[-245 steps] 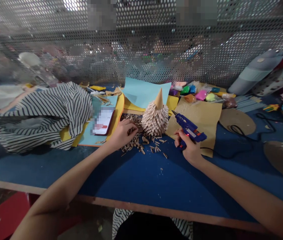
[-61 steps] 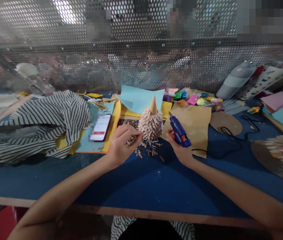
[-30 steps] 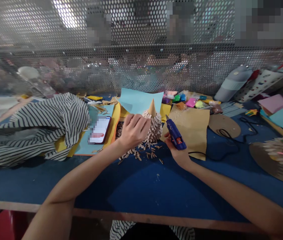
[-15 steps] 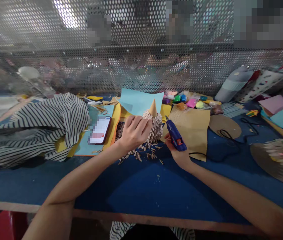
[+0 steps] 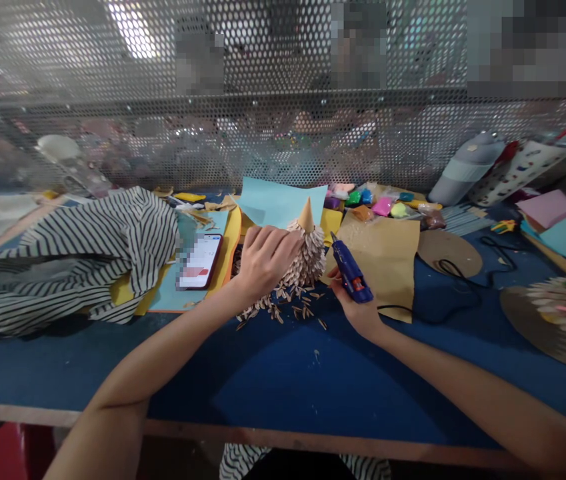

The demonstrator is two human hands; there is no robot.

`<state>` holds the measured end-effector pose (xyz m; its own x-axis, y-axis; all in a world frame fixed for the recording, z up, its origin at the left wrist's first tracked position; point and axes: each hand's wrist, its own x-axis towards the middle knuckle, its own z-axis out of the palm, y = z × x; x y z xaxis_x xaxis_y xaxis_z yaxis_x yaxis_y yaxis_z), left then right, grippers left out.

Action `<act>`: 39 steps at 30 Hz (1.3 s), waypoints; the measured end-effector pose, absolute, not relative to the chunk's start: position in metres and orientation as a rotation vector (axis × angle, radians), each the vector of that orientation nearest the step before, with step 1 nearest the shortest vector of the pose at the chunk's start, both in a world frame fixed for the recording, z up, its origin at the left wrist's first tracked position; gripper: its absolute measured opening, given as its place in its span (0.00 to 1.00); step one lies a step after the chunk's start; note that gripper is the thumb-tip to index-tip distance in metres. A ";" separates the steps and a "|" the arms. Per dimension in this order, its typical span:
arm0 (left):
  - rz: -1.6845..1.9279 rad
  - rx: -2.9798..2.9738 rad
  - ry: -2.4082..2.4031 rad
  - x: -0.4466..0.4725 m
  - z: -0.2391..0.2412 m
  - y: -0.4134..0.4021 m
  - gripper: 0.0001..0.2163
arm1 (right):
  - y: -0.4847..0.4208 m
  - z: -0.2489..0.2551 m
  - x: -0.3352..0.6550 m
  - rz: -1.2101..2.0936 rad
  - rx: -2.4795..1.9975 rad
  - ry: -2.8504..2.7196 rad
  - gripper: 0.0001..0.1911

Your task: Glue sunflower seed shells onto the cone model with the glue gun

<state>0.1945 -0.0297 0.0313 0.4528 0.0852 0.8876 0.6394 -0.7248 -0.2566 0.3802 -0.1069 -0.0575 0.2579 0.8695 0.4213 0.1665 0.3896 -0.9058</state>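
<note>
A small paper cone [image 5: 307,245] covered in rows of pale seeds stands on the blue table [image 5: 283,380], its bare tan tip showing at the top. My left hand [image 5: 264,259] is raised against the cone's left side, fingers curled and pressed to the seed layer; what they pinch is hidden. Loose sunflower seeds [image 5: 287,311] lie scattered under and in front of the cone. My right hand [image 5: 357,308] grips a blue hot glue gun [image 5: 351,277], nozzle pointing up toward the cone's right side, a short gap away.
A phone [image 5: 199,261] lies on blue and yellow paper at left, beside a striped cloth [image 5: 77,257]. Brown paper [image 5: 387,253], the gun's black cord [image 5: 443,293], bags of coloured clay [image 5: 377,200] and another seed-covered piece on a cardboard disc [image 5: 557,313] lie at right. A perforated metal screen [image 5: 283,120] closes the back.
My left hand rose from the loose seeds on the table to the cone's left side and now presses there. The glue gun stayed next to the cone, tilting slightly.
</note>
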 end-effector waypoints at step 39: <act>-1.662 -2.685 -0.369 0.186 0.015 -0.004 0.10 | -0.102 -0.056 0.387 0.883 -1.143 -1.223 0.23</act>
